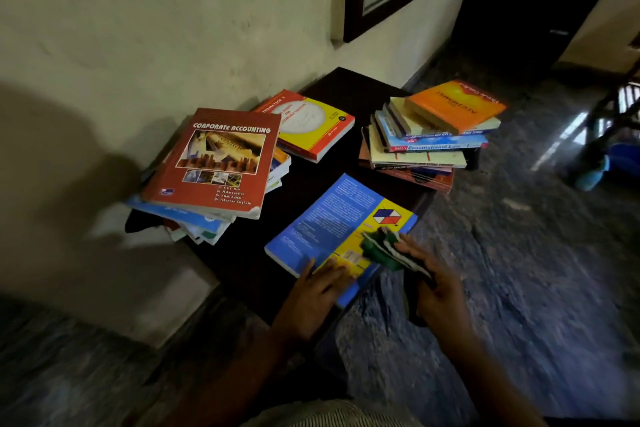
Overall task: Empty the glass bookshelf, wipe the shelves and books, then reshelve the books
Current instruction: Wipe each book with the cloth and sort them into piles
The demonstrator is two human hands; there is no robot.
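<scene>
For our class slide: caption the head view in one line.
Left hand rests on a blue-and-yellow book on a dark table; right hand holds a green cloth on it.

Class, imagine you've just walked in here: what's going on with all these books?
A person is wiping a blue and yellow book that lies on a low dark table. The left hand rests flat on its cover while the right hand holds a green cloth against it. Other books wait around it: a pile topped by the Corporate Accounting book, a mathematics book, and a stack topped by an orange book.
</scene>
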